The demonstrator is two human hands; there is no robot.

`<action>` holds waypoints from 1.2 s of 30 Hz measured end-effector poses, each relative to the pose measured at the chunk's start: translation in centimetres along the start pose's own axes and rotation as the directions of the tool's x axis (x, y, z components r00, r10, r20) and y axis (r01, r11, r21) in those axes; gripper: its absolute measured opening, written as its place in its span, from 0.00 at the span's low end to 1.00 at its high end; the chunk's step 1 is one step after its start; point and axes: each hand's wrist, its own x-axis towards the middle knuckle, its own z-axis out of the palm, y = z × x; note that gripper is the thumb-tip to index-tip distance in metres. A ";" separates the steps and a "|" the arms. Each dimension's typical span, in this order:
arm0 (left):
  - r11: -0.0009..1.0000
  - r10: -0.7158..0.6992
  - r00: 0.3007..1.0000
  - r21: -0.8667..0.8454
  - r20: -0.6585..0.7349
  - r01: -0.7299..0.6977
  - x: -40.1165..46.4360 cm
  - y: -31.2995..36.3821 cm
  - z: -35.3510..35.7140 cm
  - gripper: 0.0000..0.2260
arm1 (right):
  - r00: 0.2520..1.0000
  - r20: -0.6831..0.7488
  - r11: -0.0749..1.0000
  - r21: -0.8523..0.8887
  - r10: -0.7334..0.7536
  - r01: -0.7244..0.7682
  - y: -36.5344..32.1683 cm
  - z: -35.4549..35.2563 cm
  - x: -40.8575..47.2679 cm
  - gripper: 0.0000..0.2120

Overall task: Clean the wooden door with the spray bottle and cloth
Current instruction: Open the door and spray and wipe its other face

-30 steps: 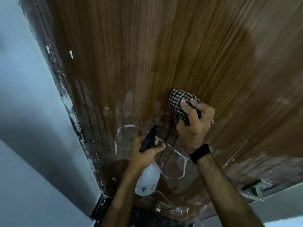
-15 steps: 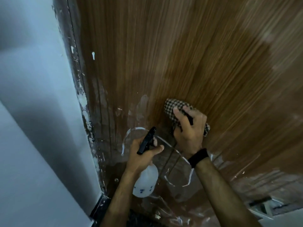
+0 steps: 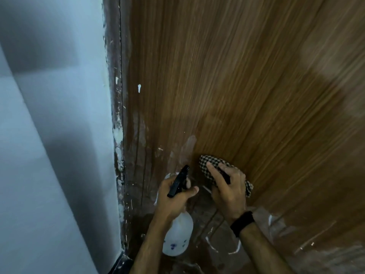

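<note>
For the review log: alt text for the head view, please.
A right hand presses a checked cloth against a streaked wooden door, while the left hand grips a white spray bottle beside it. A pale wall stands at left.

cloth: largely covered by right hand | spray bottle: neck hidden within left hand, label marks too blurred to be read | wooden door: cut off at top, right, bottom edges
</note>
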 end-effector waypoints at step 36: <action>0.996 -0.090 0.996 0.005 0.016 0.090 0.9 1.2 -8.0 0.08 | 0.951 0.211 0.974 0.010 -0.224 0.228 -5.2 5.2 2.5 0.25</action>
